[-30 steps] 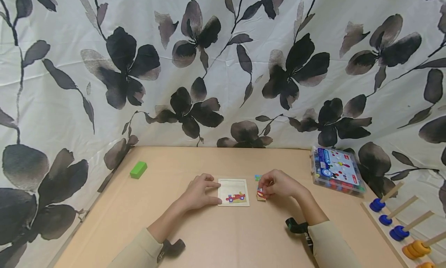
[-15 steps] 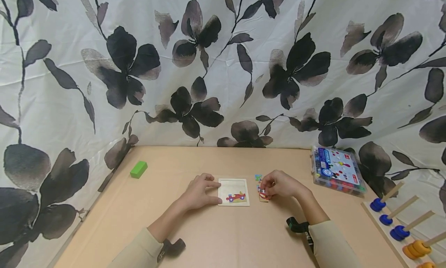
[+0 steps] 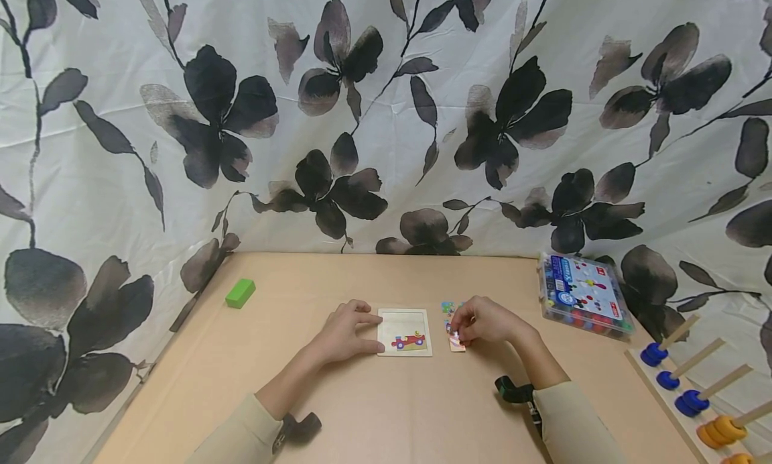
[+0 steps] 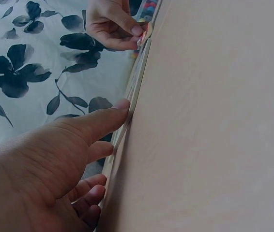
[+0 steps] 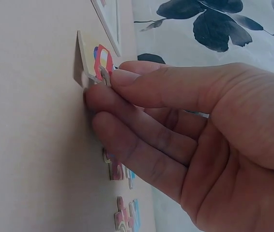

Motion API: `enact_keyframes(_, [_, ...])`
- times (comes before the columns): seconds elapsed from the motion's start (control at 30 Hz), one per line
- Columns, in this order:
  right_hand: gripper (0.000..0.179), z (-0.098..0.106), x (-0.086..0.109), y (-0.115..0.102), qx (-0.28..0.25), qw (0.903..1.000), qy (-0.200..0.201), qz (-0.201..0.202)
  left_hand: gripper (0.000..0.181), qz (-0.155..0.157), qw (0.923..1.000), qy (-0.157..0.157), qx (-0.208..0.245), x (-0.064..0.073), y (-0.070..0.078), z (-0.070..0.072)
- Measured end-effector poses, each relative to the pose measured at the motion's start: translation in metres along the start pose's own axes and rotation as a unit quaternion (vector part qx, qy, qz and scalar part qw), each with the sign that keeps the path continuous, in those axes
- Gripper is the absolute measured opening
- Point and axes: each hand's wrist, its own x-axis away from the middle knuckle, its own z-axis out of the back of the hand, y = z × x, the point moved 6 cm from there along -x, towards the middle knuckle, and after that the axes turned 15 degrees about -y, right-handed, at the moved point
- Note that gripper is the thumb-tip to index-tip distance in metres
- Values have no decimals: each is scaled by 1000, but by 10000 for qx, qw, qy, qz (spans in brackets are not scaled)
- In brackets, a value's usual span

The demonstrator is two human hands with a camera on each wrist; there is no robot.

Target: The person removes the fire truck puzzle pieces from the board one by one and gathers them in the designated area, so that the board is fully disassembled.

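Note:
A square puzzle tray (image 3: 401, 321) lies at the middle of the table, with a red car picture (image 3: 409, 342) in its lower right part. My left hand (image 3: 345, 331) rests along its left edge, thumb and fingers (image 4: 115, 116) extended and touching the rim. Just to the right of the tray, my right hand (image 3: 487, 320) pinches a puzzle piece (image 5: 98, 60) between thumb and fingertips. That piece is tilted up from the table in the right wrist view, with red and blue print on pale yellow. Other puzzle pieces (image 3: 447, 308) lie beside this hand, partly hidden by it.
A green block (image 3: 240, 294) sits at the far left. At the back right is a clear plastic box (image 3: 582, 295) of colourful parts. A wooden peg board with blue rings (image 3: 691, 402) and orange rings (image 3: 720, 432) stands at the right edge. A floral cloth (image 3: 422, 135) hangs behind the table.
The puzzle piece in my right hand has shifted slightly to the right and tilted. My left hand and the tray have stayed in place.

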Motion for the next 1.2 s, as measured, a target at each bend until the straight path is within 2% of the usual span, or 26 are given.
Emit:
enact_keyframes(0.13, [12, -1, 0, -1, 66, 9999, -66, 95, 58, 0, 10000, -7, 11, 0, 0, 0])
enact_keyframes(0.73, [12, -1, 0, 2, 209, 9997, -60, -56, 58, 23, 10000, 31, 30, 0, -1, -1])
enact_keyframes(1.2, [15, -2, -1, 6, 202, 9997, -92, 36, 57, 7, 9999, 92, -42, 0, -1, -1])
